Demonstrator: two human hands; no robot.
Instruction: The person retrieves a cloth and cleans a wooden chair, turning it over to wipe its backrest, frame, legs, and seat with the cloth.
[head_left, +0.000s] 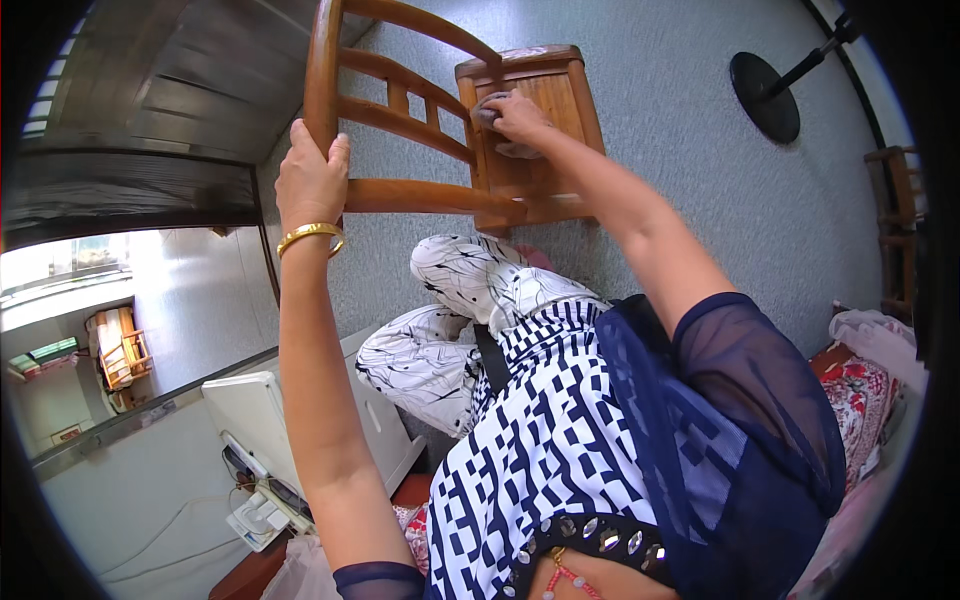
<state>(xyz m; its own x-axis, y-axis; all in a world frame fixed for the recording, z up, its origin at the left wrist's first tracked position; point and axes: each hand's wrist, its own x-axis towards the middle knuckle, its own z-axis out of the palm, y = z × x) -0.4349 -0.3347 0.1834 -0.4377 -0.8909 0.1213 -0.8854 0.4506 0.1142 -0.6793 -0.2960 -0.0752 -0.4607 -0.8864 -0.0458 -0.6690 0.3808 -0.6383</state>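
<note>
A brown wooden chair (559, 94) stands before me, its slatted backrest (409, 124) toward the left and its panelled seat beyond. My left hand (311, 176), with a gold bangle at the wrist, grips the top rail (322, 64) of the backrest. On the seat my right hand (521, 118) presses a bunched grey cloth (489, 111) near the backrest side. A pale patch, perhaps a loose part of the cloth, shows below that hand. My right forearm hides part of the seat's near corner.
A round black stand base (765, 97) with a pole rests on the grey speckled floor (660, 75) at the right. Wooden furniture (892, 195) lines the far right. Left are a doorway, a white folded panel (247, 420) and a power strip with cables (259, 517).
</note>
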